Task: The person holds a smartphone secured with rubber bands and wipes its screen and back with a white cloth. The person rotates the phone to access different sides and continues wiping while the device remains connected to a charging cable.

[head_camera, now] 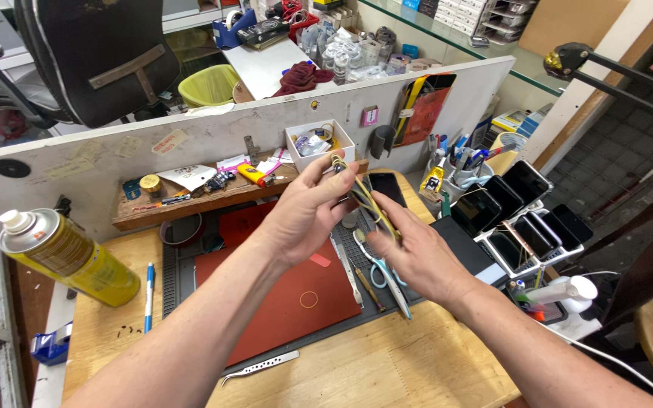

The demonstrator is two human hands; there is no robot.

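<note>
My left hand and my right hand both hold a dark phone above the workbench. Yellow rubber bands are stretched around the phone, and my left fingers pinch them near its top edge. My right hand grips the phone's lower end, thumb on the bands. Below my hands lies a red work mat with a single loose rubber band on it. Scissors with pale blue handles lie under my right hand.
A yellow spray can lies at the left beside a blue pen. Several phones stand in a rack at the right. Metal tweezers rest near the front. A wooden shelf with small tools runs along the white partition.
</note>
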